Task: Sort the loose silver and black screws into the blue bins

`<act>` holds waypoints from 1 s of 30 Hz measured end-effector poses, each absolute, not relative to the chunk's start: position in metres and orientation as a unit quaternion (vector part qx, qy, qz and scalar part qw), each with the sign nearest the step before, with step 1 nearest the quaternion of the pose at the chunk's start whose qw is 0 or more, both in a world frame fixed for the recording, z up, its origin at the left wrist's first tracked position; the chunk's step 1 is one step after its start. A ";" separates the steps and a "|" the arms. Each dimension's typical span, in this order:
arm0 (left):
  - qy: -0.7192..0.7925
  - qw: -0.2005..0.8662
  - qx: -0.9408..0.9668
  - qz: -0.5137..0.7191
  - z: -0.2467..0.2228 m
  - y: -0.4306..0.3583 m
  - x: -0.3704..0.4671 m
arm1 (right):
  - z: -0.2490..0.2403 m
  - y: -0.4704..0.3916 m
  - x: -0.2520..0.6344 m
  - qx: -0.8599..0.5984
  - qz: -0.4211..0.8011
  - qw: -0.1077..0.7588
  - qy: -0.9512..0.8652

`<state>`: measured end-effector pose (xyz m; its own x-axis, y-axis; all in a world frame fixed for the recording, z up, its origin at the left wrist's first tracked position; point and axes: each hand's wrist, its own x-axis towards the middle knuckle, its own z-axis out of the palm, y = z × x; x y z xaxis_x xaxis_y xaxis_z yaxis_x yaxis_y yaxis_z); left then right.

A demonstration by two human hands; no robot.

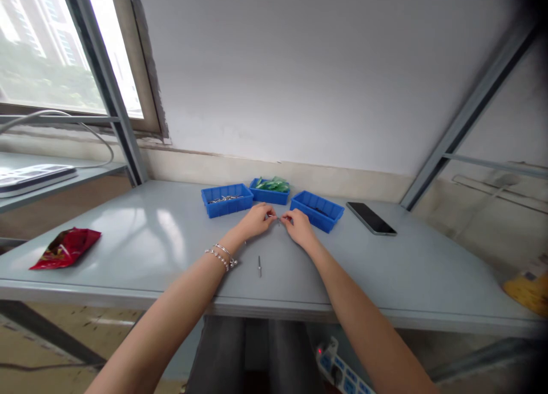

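My left hand [258, 220] and my right hand [298, 225] face each other over the middle of the grey table. Fingers of both are pinched on a small thin metal piece [278, 220] between them, too small to make out fully. Nearer the table's front edge lies a slim metal pin-like part [259, 266]. Behind my left hand stands a blue bin [228, 206] with many small metal pieces. A second blue bin [269, 196] holds green plastic packaging [274, 184]. Beside my right hand, a third blue bin [317, 218] contains small dark pieces.
A black phone [371, 218] lies right of the bins. On the table's left is a red wrapper [68, 248]. Metal uprights rise at both back corners. A power strip [343, 374] sits below the front edge, and a yellow item [528, 291] is at far right.
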<state>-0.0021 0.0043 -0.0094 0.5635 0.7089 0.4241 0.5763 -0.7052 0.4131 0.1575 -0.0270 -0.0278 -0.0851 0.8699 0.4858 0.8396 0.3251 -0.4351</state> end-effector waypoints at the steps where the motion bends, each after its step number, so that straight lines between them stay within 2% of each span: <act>1: 0.364 0.112 0.877 0.292 -0.010 0.005 -0.002 | -0.028 -0.027 0.158 -0.579 0.028 0.355 -0.733; 7: 0.418 0.069 0.853 0.306 -0.007 0.006 -0.006 | -0.030 -0.028 0.159 -0.574 0.032 0.407 -0.710; 14: 0.602 -0.081 0.684 0.405 0.022 0.006 -0.034 | -0.028 -0.031 0.157 -0.578 0.049 0.382 -0.719; 22: 0.725 -0.046 0.608 0.319 0.015 0.021 -0.062 | -0.024 -0.034 0.153 -0.568 0.087 0.366 -0.732; 30: 0.721 -0.092 0.616 0.304 0.009 0.013 -0.046 | -0.007 -0.072 0.113 -0.423 0.160 0.317 -0.834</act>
